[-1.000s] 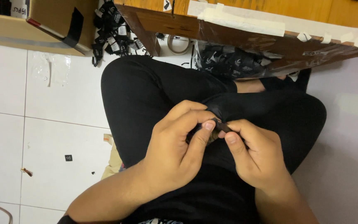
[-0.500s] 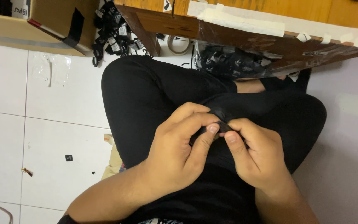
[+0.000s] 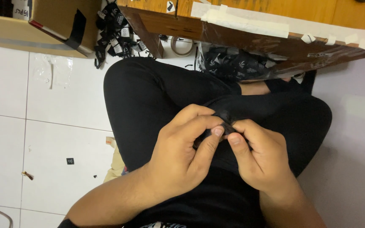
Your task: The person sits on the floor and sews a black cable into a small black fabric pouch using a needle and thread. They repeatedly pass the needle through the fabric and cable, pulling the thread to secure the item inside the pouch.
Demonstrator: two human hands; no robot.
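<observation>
Posture: the person sits cross-legged on white glossy floor tiles, both hands meeting over the lap in front of the black trouser legs.
Item in hand: a small black flat piece, soft-looking and probably fabric or thin plastic; mostly hidden by the fingers, so its exact shape cannot be told.
Left hand: fingers curled closed, thumb and forefinger pinching the piece from its left side.
Right hand: closed likewise, thumb tip pressed on the piece from its right side.
Key relation: the piece lies between the two thumb tips, at the point where the hands touch; both hands are equally near. Its long axis cannot be told with certainty.
Surfaces: skin bare, nails short; trousers matt black, against which the piece is hard to separate.
Surroundings: a brown wooden table edge with strips of pale masking tape overhead; a clear bag of small black parts under it; a roll of tape on the floor; a brown cardboard box at upper left.
</observation>
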